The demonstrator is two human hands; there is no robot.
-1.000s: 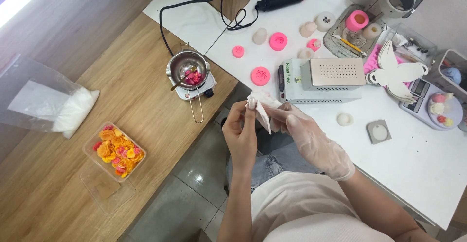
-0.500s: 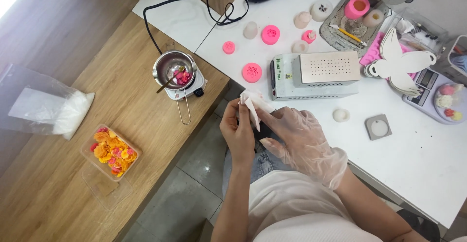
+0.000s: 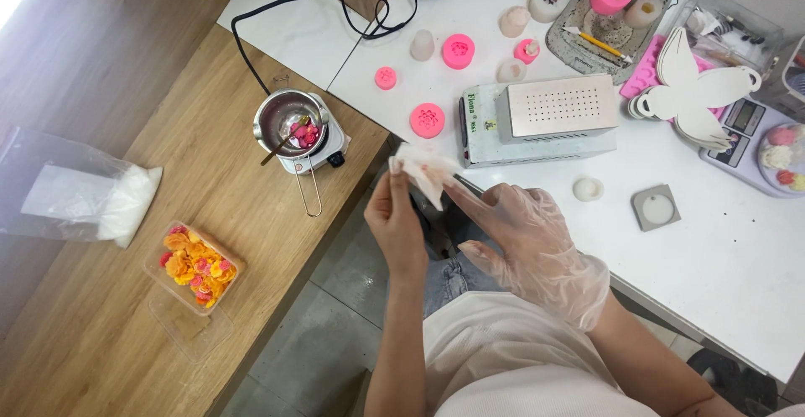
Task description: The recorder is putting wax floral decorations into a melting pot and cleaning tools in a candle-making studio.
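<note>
My bare left hand [image 3: 396, 220] pinches a crumpled, thin clear plastic glove [image 3: 423, 169] in the gap between the two tables. My right hand [image 3: 524, 237] wears a clear plastic glove; its fingertips touch the lower edge of the crumpled glove, with the other fingers spread. Both hands hover above my lap, just in front of a grey metal box-shaped machine [image 3: 541, 119] on the white table [image 3: 721, 274].
On the wooden table [image 3: 201, 190] to the left stand a small steel pot with pink pieces on a mini hot plate [image 3: 295, 132], a clear box of orange and pink flowers [image 3: 194, 264] and a bag of white granules [image 3: 92, 199]. Pink moulds [image 3: 427, 120], white candles, a scale and a heat gun lie on the white table.
Both hands have drifted slightly up and left with the crumpled glove. My right hand's fingers have loosened from it and spread. The camera has shifted, moving the tables up in view.
</note>
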